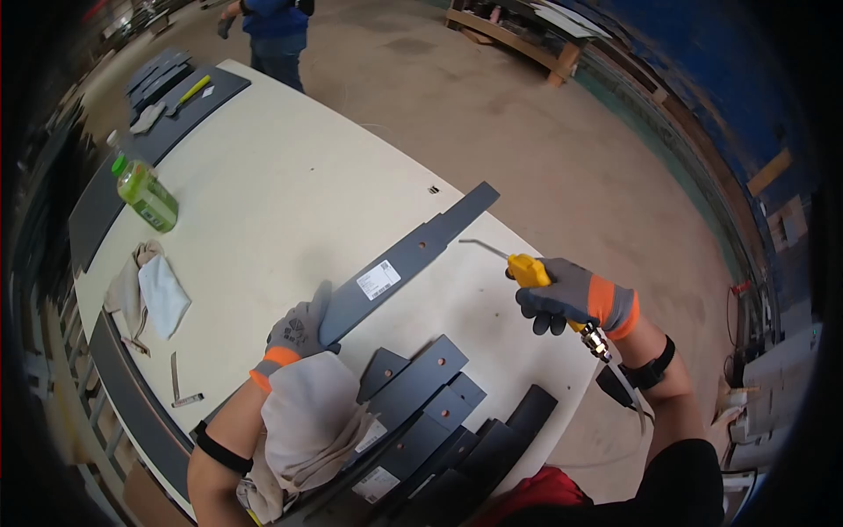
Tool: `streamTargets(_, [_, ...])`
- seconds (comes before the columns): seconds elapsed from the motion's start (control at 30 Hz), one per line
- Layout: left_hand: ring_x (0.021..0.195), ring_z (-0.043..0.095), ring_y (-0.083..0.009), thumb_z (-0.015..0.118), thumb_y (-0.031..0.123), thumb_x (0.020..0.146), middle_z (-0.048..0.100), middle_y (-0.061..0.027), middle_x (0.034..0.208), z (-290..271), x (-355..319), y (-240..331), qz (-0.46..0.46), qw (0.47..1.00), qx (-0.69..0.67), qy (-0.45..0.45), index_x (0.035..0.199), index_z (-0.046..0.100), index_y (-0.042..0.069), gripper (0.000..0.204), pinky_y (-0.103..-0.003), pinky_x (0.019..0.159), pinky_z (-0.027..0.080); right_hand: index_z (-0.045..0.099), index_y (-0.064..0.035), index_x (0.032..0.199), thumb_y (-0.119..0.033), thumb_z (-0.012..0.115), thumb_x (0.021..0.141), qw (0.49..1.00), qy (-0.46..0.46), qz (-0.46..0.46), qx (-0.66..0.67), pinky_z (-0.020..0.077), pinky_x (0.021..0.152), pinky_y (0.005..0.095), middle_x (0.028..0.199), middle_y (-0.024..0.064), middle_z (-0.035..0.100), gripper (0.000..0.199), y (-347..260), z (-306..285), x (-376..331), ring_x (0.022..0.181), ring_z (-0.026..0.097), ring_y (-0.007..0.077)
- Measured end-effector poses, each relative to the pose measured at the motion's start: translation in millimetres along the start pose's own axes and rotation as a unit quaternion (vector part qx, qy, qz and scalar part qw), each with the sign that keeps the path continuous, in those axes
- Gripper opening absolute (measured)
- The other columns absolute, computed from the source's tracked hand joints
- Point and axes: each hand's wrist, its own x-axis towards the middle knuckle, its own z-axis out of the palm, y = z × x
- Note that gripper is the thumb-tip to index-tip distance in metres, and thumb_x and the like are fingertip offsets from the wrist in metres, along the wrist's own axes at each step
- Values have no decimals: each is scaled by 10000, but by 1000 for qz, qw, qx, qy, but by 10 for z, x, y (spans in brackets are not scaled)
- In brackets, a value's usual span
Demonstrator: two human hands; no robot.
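My gloved left hand (299,332) grips the near end of a long dark grey metal blade (413,255), which has a stepped far end, one hole and a white label (378,279). In my gloved right hand (571,297) is a yellow air blow gun (529,270). Its thin bent nozzle points at the blade's narrow far part, a small gap away from it. A hose runs from the gun's metal coupling down along my right forearm. Below the held blade, several similar dark blades (428,373) lie on the white table (255,184), partly under a pale cloth (309,408).
A bottle of green liquid (147,193), crumpled rags (161,294) and a small blade-like tool (175,378) lie toward the table's left side. A yellow-handled tool (191,91) rests on a dark panel at the far end. Beyond stands a person in blue (277,35).
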Motion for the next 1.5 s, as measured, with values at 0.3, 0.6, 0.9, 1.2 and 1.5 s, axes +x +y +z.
streamTargets(0.3, [1070, 557, -364, 714, 307, 665, 569, -204, 1127, -213, 241, -419, -21, 995, -28, 91, 1482, 222, 140, 968, -423, 922, 467, 472, -4, 1281, -197, 638, 834, 982, -184, -3, 36, 513, 530, 235, 818, 64, 623, 514, -271, 361, 195, 663, 656, 151])
streamTargets(0.6, [1101, 562, -331, 690, 314, 736, 551, -165, 1186, -366, 354, -458, -53, 997, -18, 58, 1503, 153, 162, 949, -449, 894, 499, 499, 24, 1236, -201, 634, 822, 981, -190, 44, 1, 543, 560, 264, 854, 106, 666, 490, -311, 590, 318, 691, 683, 195])
streamTargets(0.9, [1045, 592, -321, 651, 191, 772, 555, -179, 1158, -495, 531, -237, -44, 997, -11, 64, 1500, 183, 98, 871, -420, 802, 529, 432, 58, 1316, -78, 614, 808, 969, -236, 57, 35, 541, 552, 300, 847, 146, 668, 556, -378, 518, 383, 698, 684, 256])
streamTargets(1.2, [952, 624, -301, 599, 53, 753, 584, -191, 1075, -520, 995, -181, 19, 977, 83, 198, 1502, 186, 76, 856, -410, 757, 528, 454, 133, 1215, -151, 666, 656, 984, -151, -75, 50, 517, 419, 334, 725, 232, 643, 662, -579, 569, 132, 550, 657, 333])
streamTargets(1.5, [1065, 602, -336, 659, 182, 741, 574, -169, 1201, -570, 1245, -353, -51, 991, -36, 116, 1508, 128, 88, 938, -443, 823, 522, 427, 130, 1245, -125, 626, 681, 991, -123, -9, 59, 530, 446, 341, 760, 217, 653, 650, -474, 417, 181, 592, 668, 336])
